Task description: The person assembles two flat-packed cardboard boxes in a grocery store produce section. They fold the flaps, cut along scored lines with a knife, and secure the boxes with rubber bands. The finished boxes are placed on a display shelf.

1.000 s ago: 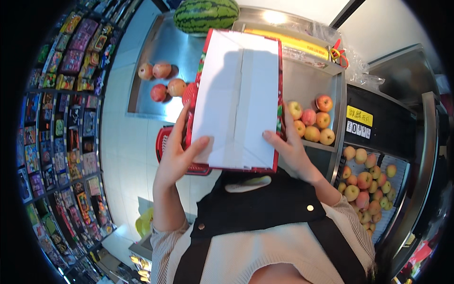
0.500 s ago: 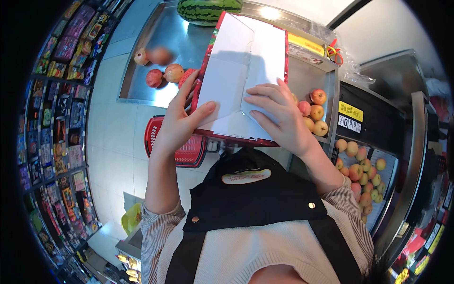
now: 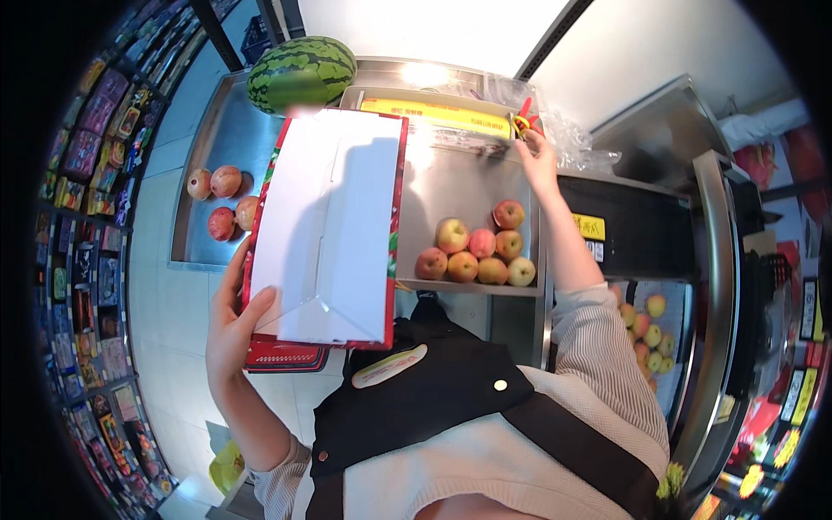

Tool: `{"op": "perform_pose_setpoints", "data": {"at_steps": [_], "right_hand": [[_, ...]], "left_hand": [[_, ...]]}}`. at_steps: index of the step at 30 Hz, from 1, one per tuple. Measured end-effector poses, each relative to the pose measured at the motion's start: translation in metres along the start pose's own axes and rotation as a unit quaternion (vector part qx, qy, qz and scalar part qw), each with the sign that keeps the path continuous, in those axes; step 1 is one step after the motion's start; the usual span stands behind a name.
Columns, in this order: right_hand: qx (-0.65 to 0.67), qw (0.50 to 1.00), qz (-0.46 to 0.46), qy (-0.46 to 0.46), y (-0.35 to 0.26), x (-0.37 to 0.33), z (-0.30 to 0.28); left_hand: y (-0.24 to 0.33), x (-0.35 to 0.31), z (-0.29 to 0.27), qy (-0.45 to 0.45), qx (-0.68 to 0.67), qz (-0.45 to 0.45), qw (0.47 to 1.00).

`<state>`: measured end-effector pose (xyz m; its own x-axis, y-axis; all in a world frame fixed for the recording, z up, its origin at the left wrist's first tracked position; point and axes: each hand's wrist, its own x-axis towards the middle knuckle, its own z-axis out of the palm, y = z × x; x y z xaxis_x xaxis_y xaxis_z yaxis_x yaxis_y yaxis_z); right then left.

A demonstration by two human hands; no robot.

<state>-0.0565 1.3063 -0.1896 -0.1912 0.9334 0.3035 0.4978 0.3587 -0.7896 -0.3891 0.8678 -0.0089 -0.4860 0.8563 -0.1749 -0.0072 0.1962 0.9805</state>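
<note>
My left hand [image 3: 234,316] grips the near left edge of a carton [image 3: 325,225], its thumb on the white face and its fingers around the red printed side. Folded flaps meet along a seam on that face. To the right, my right hand [image 3: 539,163] reaches out with its fingers closed at red-and-yellow scissors [image 3: 523,121], whose lower part is hidden. These stand at the end of a metal holder that contains a long yellow wrap box [image 3: 438,114]. Several apples [image 3: 482,244] lie in the metal tray between the carton and my right arm.
A watermelon [image 3: 302,74] lies beyond the carton. Pomegranates [image 3: 224,181] rest in the tray at left, and a red basket [image 3: 282,357] is below the carton. Clear plastic bags [image 3: 568,143] lie behind my right hand. More apples [image 3: 652,334] fill a right-hand crate; packed shelves [image 3: 95,260] stand left.
My right hand has left the carton's flaps and stretched out to the scissors at the right. The view has swung right, and the carton is turned slightly, still held by my left hand.
</note>
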Motion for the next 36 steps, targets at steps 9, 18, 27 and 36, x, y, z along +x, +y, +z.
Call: {"op": "perform_pose_setpoints", "data": {"at_steps": [9, 18, 27, 36], "right_hand": [[-0.296, 0.934, -0.015, -0.202, 0.109, 0.123, 0.019], [-0.242, 0.939, -0.04, -0.242, 0.06, 0.142, -0.046], [0.264, 0.963, 0.05, -0.023, -0.056, 0.097, -0.105], [0.508, 0.823, 0.186, -0.172, -0.11, 0.011, -0.002]], "left_hand": [[0.015, -0.012, 0.001, 0.052, 0.033, -0.065, 0.996], [-0.015, -0.059, -0.039, 0.082, -0.057, -0.119, 0.988], [-0.032, -0.082, -0.048, 0.094, -0.105, -0.149, 0.979], [-0.031, -0.105, -0.061, 0.077, -0.087, -0.222, 0.968]]}}
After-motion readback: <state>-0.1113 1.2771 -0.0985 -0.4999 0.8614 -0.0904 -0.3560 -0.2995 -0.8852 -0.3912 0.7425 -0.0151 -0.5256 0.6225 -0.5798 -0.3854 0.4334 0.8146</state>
